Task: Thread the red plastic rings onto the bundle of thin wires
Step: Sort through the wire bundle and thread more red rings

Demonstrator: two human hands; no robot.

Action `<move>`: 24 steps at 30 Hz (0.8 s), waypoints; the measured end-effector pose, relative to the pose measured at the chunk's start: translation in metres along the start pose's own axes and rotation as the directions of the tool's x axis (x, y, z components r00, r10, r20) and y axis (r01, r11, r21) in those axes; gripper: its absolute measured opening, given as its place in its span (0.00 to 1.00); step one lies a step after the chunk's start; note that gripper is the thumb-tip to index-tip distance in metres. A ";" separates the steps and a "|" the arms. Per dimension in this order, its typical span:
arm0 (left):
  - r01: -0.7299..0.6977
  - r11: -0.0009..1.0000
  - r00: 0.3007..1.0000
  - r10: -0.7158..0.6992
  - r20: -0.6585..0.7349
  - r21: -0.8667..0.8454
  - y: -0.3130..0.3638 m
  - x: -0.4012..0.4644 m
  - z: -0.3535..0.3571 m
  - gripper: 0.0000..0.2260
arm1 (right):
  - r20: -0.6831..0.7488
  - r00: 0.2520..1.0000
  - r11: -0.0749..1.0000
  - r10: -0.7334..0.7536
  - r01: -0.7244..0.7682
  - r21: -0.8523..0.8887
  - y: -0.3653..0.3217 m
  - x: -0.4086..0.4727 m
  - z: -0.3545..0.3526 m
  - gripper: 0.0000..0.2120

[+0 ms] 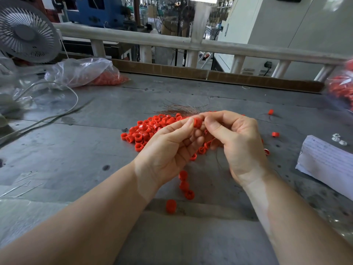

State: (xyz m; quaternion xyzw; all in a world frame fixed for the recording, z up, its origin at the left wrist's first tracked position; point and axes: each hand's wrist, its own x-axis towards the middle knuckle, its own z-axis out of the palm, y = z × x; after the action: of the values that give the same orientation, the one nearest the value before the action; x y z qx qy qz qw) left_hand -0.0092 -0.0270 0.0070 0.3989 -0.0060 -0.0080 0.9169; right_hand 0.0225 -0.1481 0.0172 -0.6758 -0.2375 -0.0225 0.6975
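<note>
A pile of red plastic rings [147,129] lies on the grey table [95,150] just beyond my hands. My left hand [168,148] pinches one red ring [197,122] between thumb and forefinger. My right hand [235,136] meets it from the right, fingers curled, pinching a thin wire at the ring. Behind the hands a bundle of thin brownish wires [181,109] fans out to the left. A wire hangs below my hands with several threaded rings [185,185] strung along it down to the table.
A clear bag of red rings [91,72] lies at the back left beside a fan [26,33] and a grey cable [47,117]. Another bag of rings [342,87] is at the right edge. A stack of white paper [328,161] lies at right. Loose rings [275,134] are scattered about.
</note>
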 end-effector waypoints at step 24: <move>-0.034 0.999 0.999 0.036 -0.035 0.031 -0.002 0.000 0.001 0.09 | 0.039 0.995 0.996 -0.086 0.086 0.018 0.003 0.001 -0.002 0.10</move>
State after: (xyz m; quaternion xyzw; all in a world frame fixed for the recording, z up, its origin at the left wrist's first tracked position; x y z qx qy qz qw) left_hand -0.0096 -0.0284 0.0063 0.4129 0.0032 0.0152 0.9106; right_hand 0.0252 -0.1494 0.0146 -0.6595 -0.2804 -0.0372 0.6964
